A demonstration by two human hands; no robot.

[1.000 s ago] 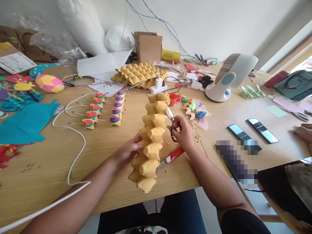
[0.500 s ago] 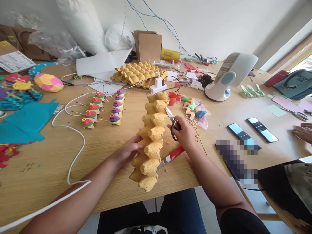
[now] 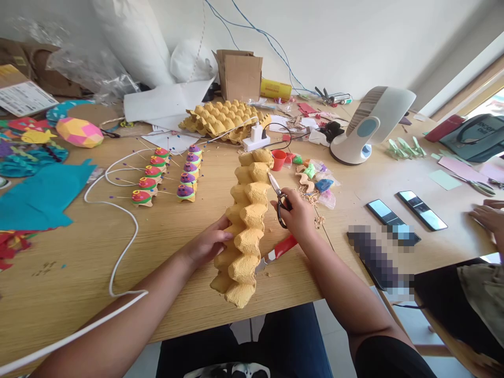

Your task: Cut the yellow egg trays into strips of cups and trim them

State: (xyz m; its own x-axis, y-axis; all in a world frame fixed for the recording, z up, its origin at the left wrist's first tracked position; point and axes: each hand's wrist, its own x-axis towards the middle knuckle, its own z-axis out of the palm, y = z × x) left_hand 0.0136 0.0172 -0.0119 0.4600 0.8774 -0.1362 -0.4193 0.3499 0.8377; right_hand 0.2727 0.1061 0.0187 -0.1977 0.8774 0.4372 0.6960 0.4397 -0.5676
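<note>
A long yellow strip of egg carton (image 3: pixel 246 231) is held up over the table, running away from me. My left hand (image 3: pixel 210 241) grips its left side, thumb on top and the other fingers hidden beneath. In my right hand (image 3: pixel 297 212) is a pair of scissors (image 3: pixel 279 199) with black handles, its blades pointing up and left at the strip's right edge near the far end. A red-handled knife (image 3: pixel 281 248) lies on the table under the strip, its blade partly covered. To the left stand two rows of painted carton cups, one red-green (image 3: pixel 147 184) and one purple-yellow (image 3: pixel 186 186).
Behind are a yellow egg tray (image 3: pixel 228 118), a white power strip (image 3: pixel 255 139), a red cup (image 3: pixel 279 160) and a white fan (image 3: pixel 366 126). A white cable (image 3: pixel 134 226) curves across the left. Phones (image 3: pixel 421 210) and another person's hand (image 3: pixel 488 215) are at right.
Almost nothing differs. The strip's near end has shifted very slightly; both hands keep their holds and the scissors stay at the same edge.
</note>
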